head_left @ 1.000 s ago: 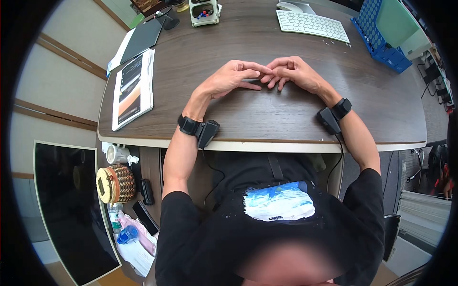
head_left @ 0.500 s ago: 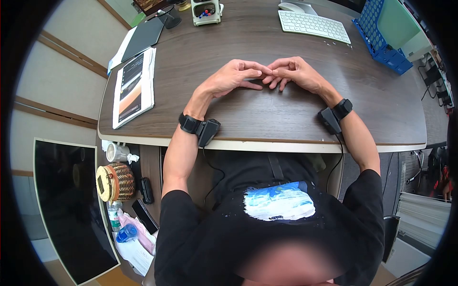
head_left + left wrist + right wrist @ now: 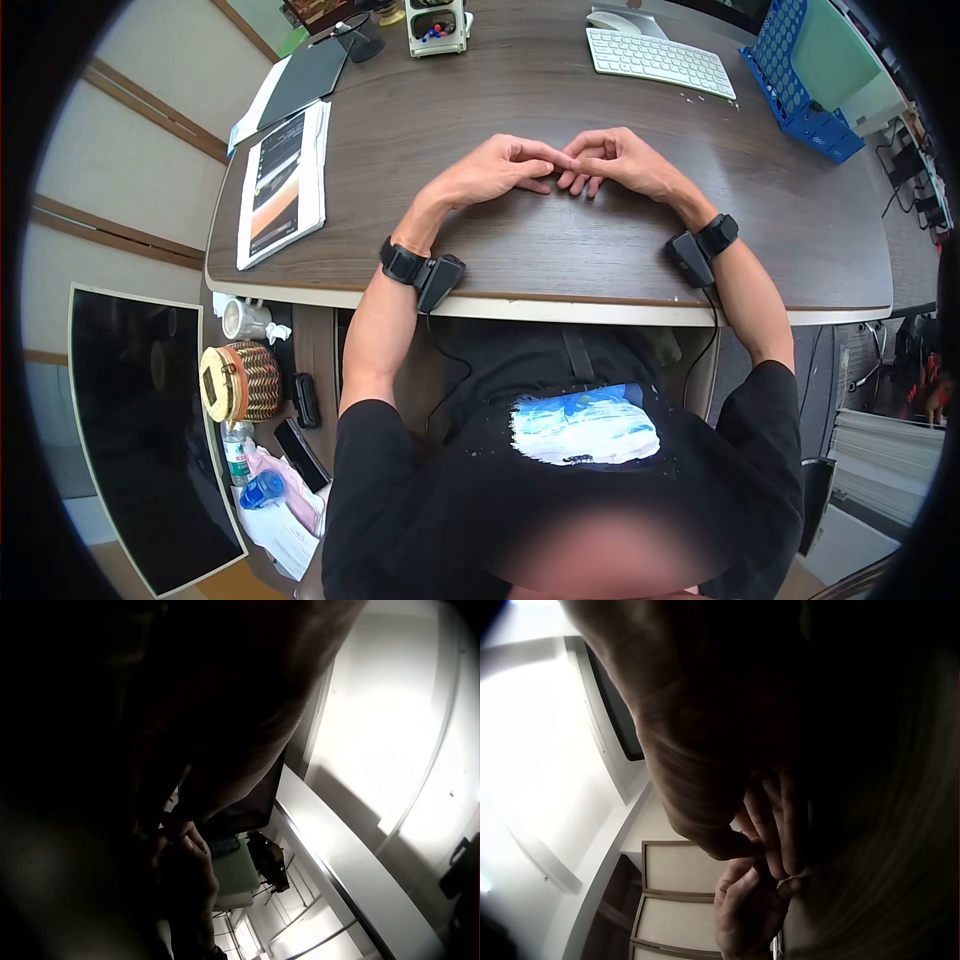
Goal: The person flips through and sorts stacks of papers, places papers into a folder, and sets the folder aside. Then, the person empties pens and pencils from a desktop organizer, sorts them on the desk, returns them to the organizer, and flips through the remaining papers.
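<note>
Both hands meet at the fingertips above the middle of the brown desk (image 3: 480, 255). The left hand (image 3: 500, 168) comes from the left with its index finger reaching to the right hand's fingertips and its thumb just below. From the other side, the right hand (image 3: 625, 165) arches over with loosely bent fingers, its thumb tip at the left index fingertip. No object shows between them in the head view. Both wrist views are dark; the right hand (image 3: 191, 874) appears beyond the left one, and the left hand (image 3: 750, 907) beyond the right one.
A white keyboard (image 3: 662, 63) and mouse lie at the back right, beside a blue basket (image 3: 820, 128). Printed papers (image 3: 285, 190) and a dark folder (image 3: 305, 85) lie at the left. A white pen holder (image 3: 438, 28) stands at the back. Cables hang from both wrist cameras.
The head view has shifted slightly. The hands stay joined at the fingertips, and the right hand's lower fingers have drawn a little closer together.
</note>
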`<state>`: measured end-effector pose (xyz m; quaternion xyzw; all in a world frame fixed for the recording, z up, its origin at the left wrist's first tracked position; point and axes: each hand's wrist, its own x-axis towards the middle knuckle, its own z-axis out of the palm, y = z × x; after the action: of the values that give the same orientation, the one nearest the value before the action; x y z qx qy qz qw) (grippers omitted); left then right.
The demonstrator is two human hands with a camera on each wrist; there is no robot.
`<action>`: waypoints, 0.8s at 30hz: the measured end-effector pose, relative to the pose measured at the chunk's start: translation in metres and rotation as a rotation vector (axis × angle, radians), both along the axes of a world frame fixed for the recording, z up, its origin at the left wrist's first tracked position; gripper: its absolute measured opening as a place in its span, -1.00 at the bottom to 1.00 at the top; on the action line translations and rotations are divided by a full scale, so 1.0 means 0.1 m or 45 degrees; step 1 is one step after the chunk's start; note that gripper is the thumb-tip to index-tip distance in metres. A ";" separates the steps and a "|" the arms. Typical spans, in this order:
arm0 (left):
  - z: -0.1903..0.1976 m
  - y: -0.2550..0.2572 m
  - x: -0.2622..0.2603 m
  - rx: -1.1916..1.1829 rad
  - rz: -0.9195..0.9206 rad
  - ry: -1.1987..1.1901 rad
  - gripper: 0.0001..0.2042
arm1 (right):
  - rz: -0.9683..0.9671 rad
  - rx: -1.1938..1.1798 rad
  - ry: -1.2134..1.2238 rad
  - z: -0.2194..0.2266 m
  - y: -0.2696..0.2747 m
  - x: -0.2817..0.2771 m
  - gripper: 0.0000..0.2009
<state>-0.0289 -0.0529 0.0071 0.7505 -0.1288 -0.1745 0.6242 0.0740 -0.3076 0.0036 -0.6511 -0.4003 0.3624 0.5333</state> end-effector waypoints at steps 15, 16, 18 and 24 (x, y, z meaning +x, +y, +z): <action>-0.03 -0.02 -0.01 -0.071 0.040 -0.029 -0.69 | 0.002 -0.026 -0.017 0.02 0.00 0.00 -0.69; -0.03 -0.02 -0.01 -0.071 0.040 -0.029 -0.69 | 0.004 -0.022 -0.017 0.01 0.00 0.00 -0.70; -0.03 -0.01 0.00 -0.036 0.031 -0.011 -0.69 | 0.010 -0.024 -0.022 0.01 0.00 0.00 -0.70; 0.00 -0.01 -0.01 0.010 -0.004 -0.012 -0.67 | 0.019 -0.029 -0.028 0.00 0.01 0.01 -0.72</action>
<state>-0.0302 -0.0539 0.0069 0.7535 -0.1320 -0.1725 0.6205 0.0751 -0.3066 0.0036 -0.6582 -0.4067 0.3637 0.5187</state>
